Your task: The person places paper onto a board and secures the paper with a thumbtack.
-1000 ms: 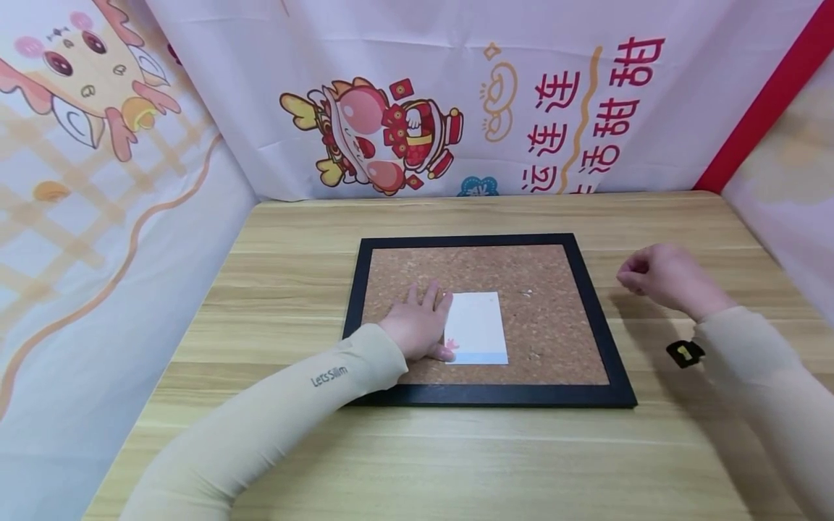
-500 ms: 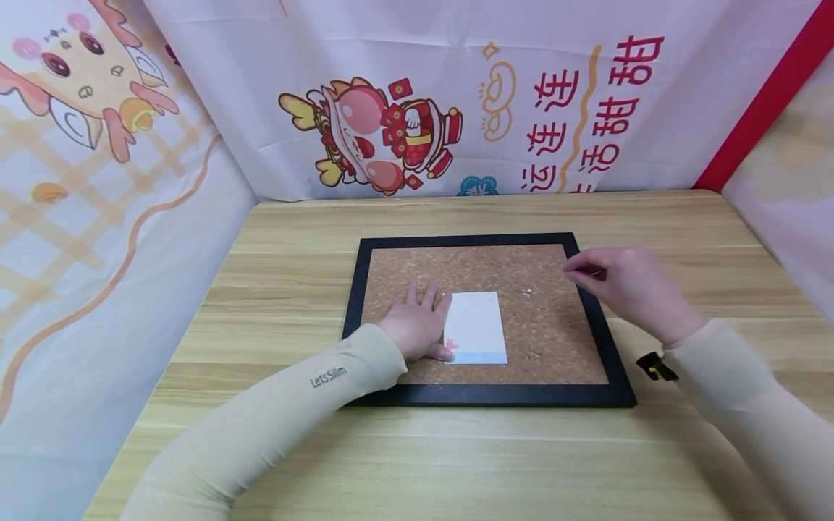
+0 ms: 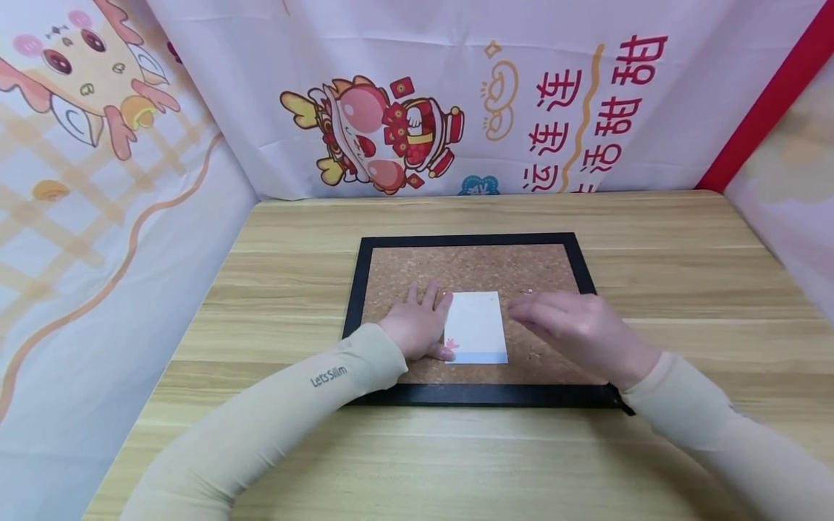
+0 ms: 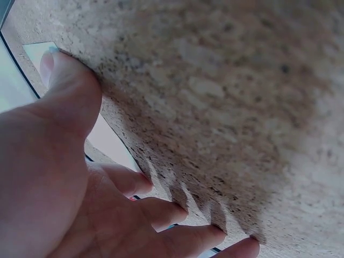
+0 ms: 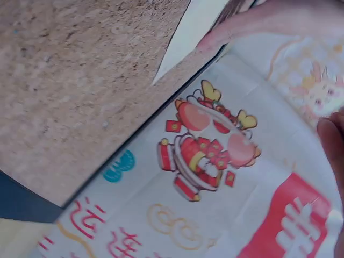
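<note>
The left hand [image 3: 415, 327], fingers spread, is probably steadying the white rectangular paper [image 3: 478, 325] on the brown rectangular corkboard [image 3: 423, 264]; the right hand [image 3: 576, 327] is showing bunched fingers, any hold unclear.

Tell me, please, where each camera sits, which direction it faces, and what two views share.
Head: worn on the head, facing forward and down at table, corkboard, paper and cloth; left grip, right grip and both sleeves show.
Left wrist: on that wrist, close over the corkboard; left thumb and fingers show.
Right wrist: on that wrist, across the corkboard toward the cloth; part of right grip and left fingers show.
Head and right wrist share the cloth's cartoon figure.
</note>
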Demonstrator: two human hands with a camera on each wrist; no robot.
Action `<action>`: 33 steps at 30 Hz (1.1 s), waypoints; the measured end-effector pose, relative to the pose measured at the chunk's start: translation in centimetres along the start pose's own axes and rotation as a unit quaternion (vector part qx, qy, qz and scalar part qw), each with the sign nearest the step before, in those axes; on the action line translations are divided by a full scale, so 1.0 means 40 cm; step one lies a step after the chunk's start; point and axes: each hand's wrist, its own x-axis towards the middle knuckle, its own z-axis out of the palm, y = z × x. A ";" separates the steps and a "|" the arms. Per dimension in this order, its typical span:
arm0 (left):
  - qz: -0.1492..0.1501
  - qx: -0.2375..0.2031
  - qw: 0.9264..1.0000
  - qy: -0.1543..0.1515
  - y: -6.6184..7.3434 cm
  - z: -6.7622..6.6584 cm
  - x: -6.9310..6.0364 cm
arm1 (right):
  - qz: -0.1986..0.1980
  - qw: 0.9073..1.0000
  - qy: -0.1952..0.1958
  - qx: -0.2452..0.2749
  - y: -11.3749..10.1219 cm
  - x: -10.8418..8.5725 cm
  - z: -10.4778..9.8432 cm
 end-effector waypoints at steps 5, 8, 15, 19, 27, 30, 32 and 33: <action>-0.005 -0.001 1.000 0.001 -0.002 0.003 0.002 | -0.114 0.991 0.052 -0.037 -0.035 0.027 0.013; -0.006 0.000 1.000 0.002 -0.003 0.004 0.002 | -0.163 0.981 0.084 -0.062 -0.053 0.045 0.017; -0.009 0.003 1.000 0.001 -0.003 0.006 0.002 | -0.230 0.962 0.125 -0.076 -0.084 0.079 0.015; -0.010 -0.004 1.000 -0.001 -0.002 0.005 0.002 | -0.257 0.952 0.153 -0.055 -0.093 0.092 0.017; -0.010 -0.007 1.000 -0.003 -0.001 0.002 0.003 | -0.302 0.933 0.192 -0.035 -0.105 0.114 0.012; -0.009 -0.004 1.000 -0.003 -0.001 0.002 0.003 | -0.309 0.930 0.196 -0.036 -0.109 0.117 0.012; -0.009 -0.002 1.000 -0.002 -0.001 0.003 0.003 | -0.311 0.929 0.196 -0.040 -0.110 0.115 0.014; -0.009 -0.002 1.000 -0.002 -0.001 0.003 0.003 | -0.311 0.929 0.194 -0.041 -0.110 0.114 0.015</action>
